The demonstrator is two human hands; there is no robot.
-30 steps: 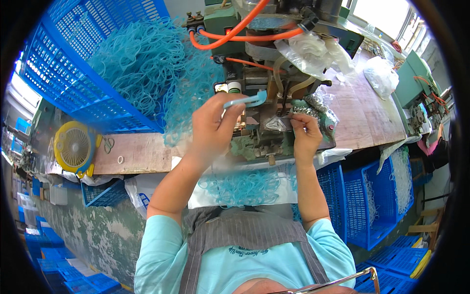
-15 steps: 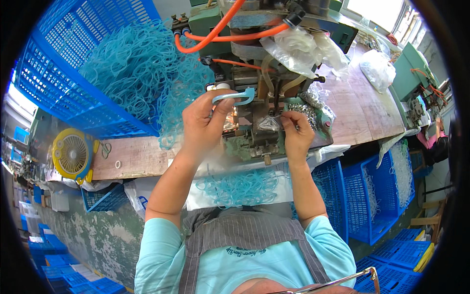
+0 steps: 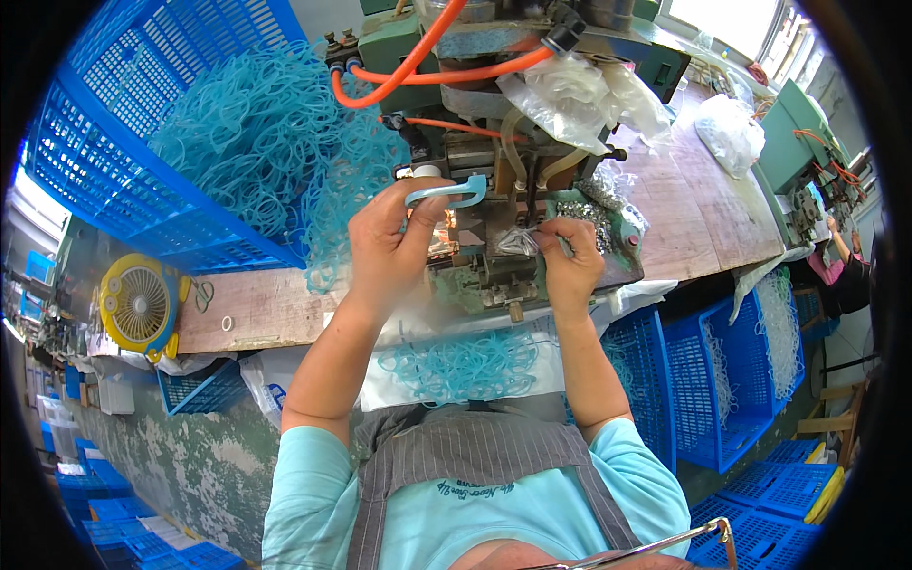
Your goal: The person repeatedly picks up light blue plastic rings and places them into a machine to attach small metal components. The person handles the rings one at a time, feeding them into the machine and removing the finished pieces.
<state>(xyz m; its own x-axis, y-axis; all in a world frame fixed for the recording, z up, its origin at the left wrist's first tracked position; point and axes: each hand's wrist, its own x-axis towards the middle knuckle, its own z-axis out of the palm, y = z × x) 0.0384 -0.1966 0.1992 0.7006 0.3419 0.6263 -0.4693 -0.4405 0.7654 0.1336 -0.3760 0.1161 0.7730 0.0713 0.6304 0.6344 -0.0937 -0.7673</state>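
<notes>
My left hand (image 3: 391, 242) is raised to the left of the machine's work area, its thumb and fingers closed on a light-blue plastic loop (image 3: 464, 193). The loop's thick curved end sticks out to the right, in front of the machine (image 3: 484, 157). My right hand (image 3: 573, 261) is at the machine's right front, fingertips pinched together beside a small heap of shiny metal pieces (image 3: 518, 241). Whatever lies between those fingertips is too small to make out. More metal pieces (image 3: 594, 217) lie behind that hand. On white cloth at my lap rests a pile of blue loops (image 3: 465, 366).
A large blue crate (image 3: 161, 214) at the left spills blue loops (image 3: 256, 133) onto the wooden bench (image 3: 261, 313). A yellow fan (image 3: 140, 302) and green-handled scissors (image 3: 202, 294) are nearby. Orange hoses (image 3: 446, 71) cross overhead. Blue crates (image 3: 727, 389) stand at the right; another person (image 3: 841, 271) sits beyond.
My right hand has shifted slightly left, in to the metal pieces. The left hand still holds the loop, which is turned a little. The whole view has moved slightly.
</notes>
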